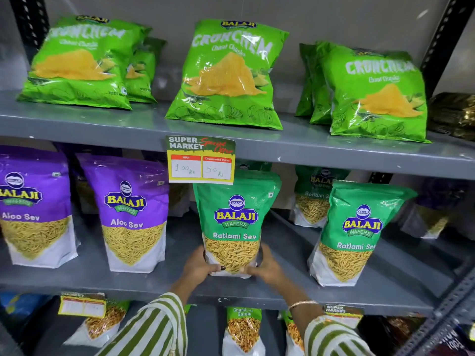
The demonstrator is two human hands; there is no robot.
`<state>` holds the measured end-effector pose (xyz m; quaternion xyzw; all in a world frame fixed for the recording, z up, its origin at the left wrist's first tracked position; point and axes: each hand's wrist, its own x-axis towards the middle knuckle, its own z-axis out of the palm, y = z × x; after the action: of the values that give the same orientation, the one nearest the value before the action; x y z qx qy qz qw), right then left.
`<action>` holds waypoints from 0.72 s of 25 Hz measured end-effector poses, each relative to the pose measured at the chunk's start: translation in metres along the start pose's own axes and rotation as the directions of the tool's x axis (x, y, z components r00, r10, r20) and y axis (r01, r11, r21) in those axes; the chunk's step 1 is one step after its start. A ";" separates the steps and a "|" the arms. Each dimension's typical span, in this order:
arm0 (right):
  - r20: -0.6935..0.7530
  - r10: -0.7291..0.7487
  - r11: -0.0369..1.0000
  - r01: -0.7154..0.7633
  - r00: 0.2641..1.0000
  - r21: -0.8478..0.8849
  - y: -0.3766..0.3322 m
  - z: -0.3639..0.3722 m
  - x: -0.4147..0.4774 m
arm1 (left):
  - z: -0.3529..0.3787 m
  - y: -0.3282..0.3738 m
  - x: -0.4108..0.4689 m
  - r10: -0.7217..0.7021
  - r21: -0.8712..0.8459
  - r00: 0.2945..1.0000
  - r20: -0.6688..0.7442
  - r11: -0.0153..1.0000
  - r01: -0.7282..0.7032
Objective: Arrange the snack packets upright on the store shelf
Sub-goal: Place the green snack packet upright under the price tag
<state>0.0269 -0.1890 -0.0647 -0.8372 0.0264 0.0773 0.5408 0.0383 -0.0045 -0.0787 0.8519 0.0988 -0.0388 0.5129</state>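
Note:
A green Ratlami Sev packet (235, 217) stands upright at the middle of the grey middle shelf (154, 281). My left hand (199, 265) grips its lower left corner and my right hand (267, 268) grips its lower right corner. A second Ratlami Sev packet (356, 232) stands upright to the right, with a third one (312, 196) further back. Two purple Aloo Sev packets (33, 206) (132, 214) stand upright on the left of the same shelf.
Green Crunchem chip bags (228, 73) lean back on the top shelf (102, 124). A yellow price tag (201, 160) hangs from that shelf's edge just above the held packet. More snack packets (243, 330) stand on the shelf below. A black upright post (437, 44) is at right.

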 end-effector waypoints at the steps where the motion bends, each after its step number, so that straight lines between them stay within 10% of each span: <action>1: -0.003 0.004 1.000 -0.004 1.000 -0.012 0.013 0.005 0.005 | 0.001 0.000 0.000 0.004 0.001 1.000 -0.001 1.000 -0.004; 18: -0.117 0.006 0.994 -0.019 0.993 -0.108 0.005 -0.001 -0.008 | 0.000 -0.001 -0.004 0.027 0.032 0.999 0.021 0.999 -0.027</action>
<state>0.0190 -0.1922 -0.0673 -0.8684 0.0589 0.0330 0.4913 0.0339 -0.0045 -0.0788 0.8609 0.0814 -0.0420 0.5004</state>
